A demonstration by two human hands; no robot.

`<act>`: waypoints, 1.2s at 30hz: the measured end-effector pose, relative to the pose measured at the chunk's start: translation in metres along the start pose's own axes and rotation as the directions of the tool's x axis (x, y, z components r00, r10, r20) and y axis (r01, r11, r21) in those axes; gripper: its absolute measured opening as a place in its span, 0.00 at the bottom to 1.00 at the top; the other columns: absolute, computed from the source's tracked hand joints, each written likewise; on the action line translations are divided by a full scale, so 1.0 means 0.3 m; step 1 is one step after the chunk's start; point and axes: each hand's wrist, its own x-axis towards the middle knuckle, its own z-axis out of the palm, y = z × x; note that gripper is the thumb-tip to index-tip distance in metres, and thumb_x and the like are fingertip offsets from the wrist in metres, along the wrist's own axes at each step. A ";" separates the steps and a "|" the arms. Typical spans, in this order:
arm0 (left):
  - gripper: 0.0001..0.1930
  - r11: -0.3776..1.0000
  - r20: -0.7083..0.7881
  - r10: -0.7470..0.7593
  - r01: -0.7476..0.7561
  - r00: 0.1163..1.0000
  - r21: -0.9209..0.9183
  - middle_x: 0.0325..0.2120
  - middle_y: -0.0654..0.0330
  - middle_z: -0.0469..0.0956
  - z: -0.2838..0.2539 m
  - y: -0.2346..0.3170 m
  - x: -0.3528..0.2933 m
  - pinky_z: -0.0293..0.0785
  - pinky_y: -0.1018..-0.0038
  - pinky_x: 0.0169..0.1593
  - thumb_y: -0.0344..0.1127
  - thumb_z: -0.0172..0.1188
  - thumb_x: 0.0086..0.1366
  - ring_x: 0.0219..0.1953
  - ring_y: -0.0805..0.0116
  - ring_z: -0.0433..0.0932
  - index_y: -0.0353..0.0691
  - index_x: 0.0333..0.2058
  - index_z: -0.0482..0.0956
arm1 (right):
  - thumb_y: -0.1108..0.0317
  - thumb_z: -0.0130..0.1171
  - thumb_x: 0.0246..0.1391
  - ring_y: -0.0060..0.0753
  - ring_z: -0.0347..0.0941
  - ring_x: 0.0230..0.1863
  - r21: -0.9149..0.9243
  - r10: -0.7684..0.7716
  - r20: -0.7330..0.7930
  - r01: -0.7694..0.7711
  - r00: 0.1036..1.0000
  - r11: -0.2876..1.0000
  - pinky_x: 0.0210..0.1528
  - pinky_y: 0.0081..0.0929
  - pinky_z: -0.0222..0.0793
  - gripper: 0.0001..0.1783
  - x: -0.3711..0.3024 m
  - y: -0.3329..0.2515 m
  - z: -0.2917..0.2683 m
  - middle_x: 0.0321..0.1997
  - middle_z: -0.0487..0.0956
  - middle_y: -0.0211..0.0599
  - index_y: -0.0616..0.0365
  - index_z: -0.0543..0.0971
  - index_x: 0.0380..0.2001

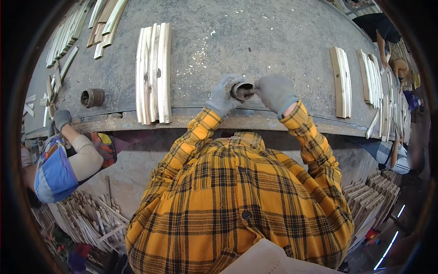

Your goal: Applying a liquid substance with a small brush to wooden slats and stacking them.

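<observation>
My left hand (221, 97), in a grey glove, is wrapped round a small round can (235, 90) above the near edge of the table. The can is tilted with its dark mouth toward my right hand. My right hand (276, 92), also gloved in grey, is closed at the can's mouth. Its fingertips pinch something small and dark that reaches into the opening; what it is I cannot make out. To the left of my hands, a row of pale wooden strips (154, 73) lies side by side across the table's near edge.
The grey worktable (273, 41) has wood crumbs on it. Another can (92, 97) stands at the left, near a co-worker (68, 160). More wooden strips (341, 82) lie at the right, where other people work. Stacked strips (91, 223) fill the floor behind.
</observation>
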 end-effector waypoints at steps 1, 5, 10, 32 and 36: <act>0.29 1.000 -0.049 -0.018 0.018 0.999 -0.016 0.42 0.56 0.69 0.002 0.020 0.007 0.72 0.70 0.46 0.36 0.69 0.42 0.44 0.58 0.72 0.45 0.46 0.69 | 0.64 0.54 0.48 0.42 0.76 0.37 -0.061 0.010 -0.042 -0.013 0.999 0.998 0.39 0.36 0.72 0.10 -0.013 -0.008 0.001 0.30 0.79 0.42 0.52 0.79 0.34; 0.30 0.999 -0.083 0.019 -0.015 0.996 0.047 0.40 0.56 0.70 -0.004 0.016 0.014 0.72 0.69 0.46 0.33 0.70 0.39 0.42 0.58 0.72 0.44 0.44 0.70 | 0.71 0.51 0.47 0.43 0.77 0.33 -0.123 -0.028 -0.084 0.018 0.996 0.992 0.33 0.35 0.73 0.09 -0.062 -0.041 0.021 0.28 0.78 0.41 0.51 0.80 0.31; 0.29 0.997 -0.081 0.079 -0.077 0.994 0.031 0.40 0.56 0.70 0.022 -0.005 0.027 0.72 0.69 0.46 0.35 0.70 0.39 0.43 0.57 0.71 0.44 0.44 0.70 | 0.67 0.53 0.47 0.39 0.78 0.34 -0.117 -0.007 -0.219 -0.019 0.976 0.993 0.33 0.32 0.73 0.09 -0.038 0.003 0.021 0.30 0.79 0.41 0.56 0.81 0.28; 0.31 0.994 -0.339 -0.012 0.049 0.941 0.102 0.39 0.55 0.68 0.165 0.023 0.093 0.71 0.68 0.45 0.33 0.71 0.35 0.42 0.56 0.71 0.43 0.42 0.71 | 0.70 0.53 0.43 0.31 0.72 0.34 -0.134 0.147 -0.569 -0.268 0.809 0.954 0.29 0.23 0.72 0.16 -0.094 -0.071 0.259 0.31 0.71 0.32 0.57 0.72 0.40; 0.31 0.997 -0.307 -0.021 0.043 0.952 0.065 0.39 0.55 0.68 0.183 -0.019 0.106 0.71 0.68 0.45 0.33 0.71 0.34 0.42 0.56 0.70 0.43 0.42 0.70 | 0.70 0.52 0.42 0.33 0.70 0.32 -0.173 0.103 -0.529 -0.226 0.843 0.959 0.27 0.22 0.68 0.14 -0.153 -0.057 0.246 0.28 0.68 0.34 0.61 0.73 0.36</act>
